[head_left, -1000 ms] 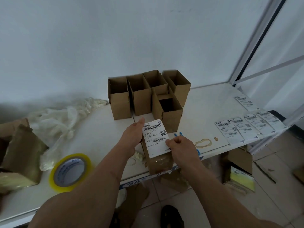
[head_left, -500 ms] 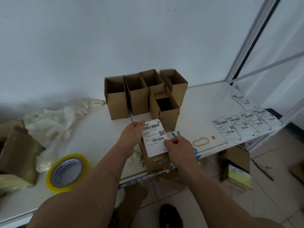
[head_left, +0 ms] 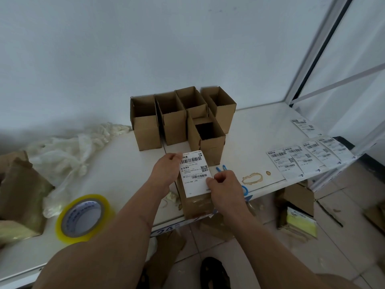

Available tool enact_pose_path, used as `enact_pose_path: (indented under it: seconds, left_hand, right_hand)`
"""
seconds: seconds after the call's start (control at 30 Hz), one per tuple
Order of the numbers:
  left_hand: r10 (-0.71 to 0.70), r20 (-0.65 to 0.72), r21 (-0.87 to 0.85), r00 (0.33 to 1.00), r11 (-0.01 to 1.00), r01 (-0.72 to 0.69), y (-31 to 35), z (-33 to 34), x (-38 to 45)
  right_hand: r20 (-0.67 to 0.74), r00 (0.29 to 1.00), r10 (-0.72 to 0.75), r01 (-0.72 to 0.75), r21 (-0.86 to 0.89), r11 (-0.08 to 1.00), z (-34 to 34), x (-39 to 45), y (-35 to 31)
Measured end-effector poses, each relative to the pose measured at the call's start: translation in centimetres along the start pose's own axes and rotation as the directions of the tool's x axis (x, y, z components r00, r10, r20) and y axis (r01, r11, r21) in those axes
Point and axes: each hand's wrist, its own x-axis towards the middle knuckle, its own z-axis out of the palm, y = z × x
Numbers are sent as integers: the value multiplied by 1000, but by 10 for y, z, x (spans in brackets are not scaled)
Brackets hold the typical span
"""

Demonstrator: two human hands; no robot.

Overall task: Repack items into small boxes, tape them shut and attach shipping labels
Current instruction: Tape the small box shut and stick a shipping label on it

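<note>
Brown cardboard forms the taped box (head_left: 195, 205), which stands at the near edge of the white counter (head_left: 250, 130), at 6 o'clock of the work area. A white shipping label (head_left: 194, 174) lies on the top face of this box. The left hand (head_left: 164, 174) holds the label's far-left corner between thumb and fingers. The right hand (head_left: 224, 185) pinches the label's right edge with curled fingers.

At 8 o'clock, a roll of yellow-rimmed packing tape (head_left: 82, 217) lies flat on the counter, well apart from the box. A blue tool (head_left: 220, 168) is partly visible just beyond the right hand; its type cannot be determined. A brown ring stain (head_left: 252, 178) marks the counter at 3 o'clock of the box.

At 9 o'clock, a brown paper package (head_left: 20, 188) sits at the left end, with crumpled clear plastic film (head_left: 68, 155) beside it.

At 2 o'clock, a row of spare shipping labels (head_left: 302, 159) lies flat near the counter's right edge.

At 12 o'clock, five open cardboard boxes (head_left: 177, 119) stand upright in a cluster near the wall; four form the rear row and one stands in front, just beyond the label.
</note>
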Motion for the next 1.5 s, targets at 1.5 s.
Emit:
enact_pose_path:
  seconds: [1.5]
  left_hand:
    - [-35, 82, 15, 996, 999, 34, -9, 8, -87]
  right_hand:
    - [199, 980, -14, 97, -414, 905, 21, 69, -30]
